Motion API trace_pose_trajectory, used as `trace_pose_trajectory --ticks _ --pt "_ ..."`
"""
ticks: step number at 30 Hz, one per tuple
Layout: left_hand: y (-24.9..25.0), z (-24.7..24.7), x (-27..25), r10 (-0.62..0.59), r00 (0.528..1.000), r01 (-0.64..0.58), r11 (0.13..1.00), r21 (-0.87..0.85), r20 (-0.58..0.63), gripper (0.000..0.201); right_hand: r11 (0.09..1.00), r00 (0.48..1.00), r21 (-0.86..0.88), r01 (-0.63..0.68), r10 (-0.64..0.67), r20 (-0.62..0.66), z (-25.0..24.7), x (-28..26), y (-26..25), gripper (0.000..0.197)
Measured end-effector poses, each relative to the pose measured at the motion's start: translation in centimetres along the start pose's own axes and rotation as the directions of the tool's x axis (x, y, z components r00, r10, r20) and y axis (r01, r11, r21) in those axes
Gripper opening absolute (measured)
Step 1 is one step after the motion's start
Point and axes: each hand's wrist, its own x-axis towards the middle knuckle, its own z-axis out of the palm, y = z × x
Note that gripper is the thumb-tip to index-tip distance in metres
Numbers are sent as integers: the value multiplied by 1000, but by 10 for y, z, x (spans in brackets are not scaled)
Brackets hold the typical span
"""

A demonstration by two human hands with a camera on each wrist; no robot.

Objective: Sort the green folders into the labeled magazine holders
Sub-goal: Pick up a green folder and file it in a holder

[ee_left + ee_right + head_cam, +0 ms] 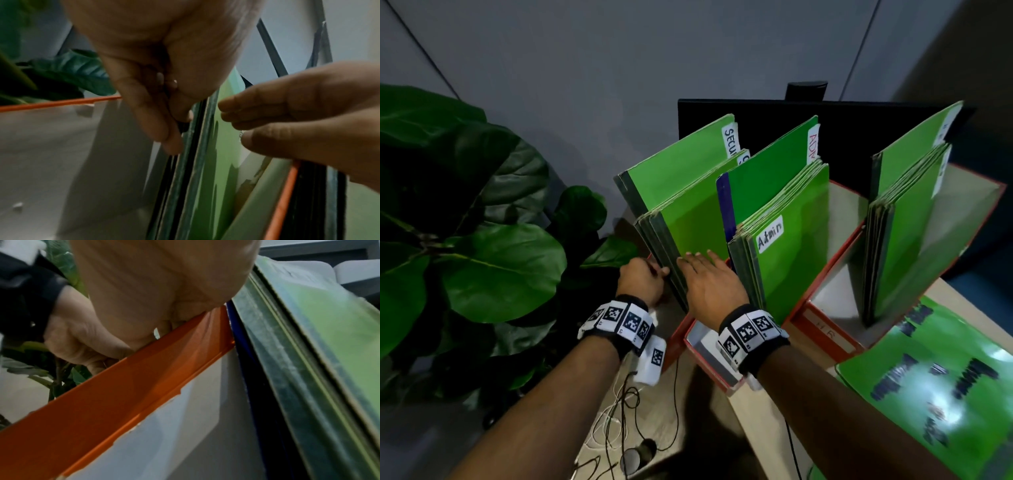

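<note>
Three red magazine holders stand in a row, each with upright green folders. In the leftmost holder (677, 337), tabbed "SECU…", my left hand (662, 271) pinches the dark spine edges of the front folders (688, 222) between thumb and curled index finger (171, 142). My right hand (700, 262) lies flat, fingers straight, on the front green cover; its fingertips (230, 110) touch the cover. The middle holder (709, 359) has folders labelled "Admin" (770, 234). In the right wrist view my palm (164, 288) sits above the orange holder wall (123, 394).
A third holder (825, 329) with folders stands at the right. A loose green folder (945, 394) with black writing lies on the table's front right. A large leafy plant (465, 222) stands at the left, a black monitor (756, 116) behind, cables (626, 428) below.
</note>
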Motion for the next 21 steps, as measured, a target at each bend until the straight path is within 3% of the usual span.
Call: trace_pose_trajectory --ticks 6,11,14,17,21 --pt "8 -2 -10 38 999 -37 998 -46 35 23 1000 1000 -11 0 -1 -24 -2 -1 0 55" --pt "4 -10 -22 90 993 -86 995 -45 80 34 997 991 38 72 -68 -117 -6 -20 9 44" --pt "17 -13 -45 192 980 -192 981 -20 54 27 991 973 14 130 -124 -197 -16 -41 25 35" --pt "51 -4 -83 372 928 -372 928 15 29 17 994 952 45 104 -87 -294 -31 -74 47 27" --pt "91 34 -133 583 802 -581 812 -61 128 9 998 930 67 -23 45 -365 -39 -142 84 26"
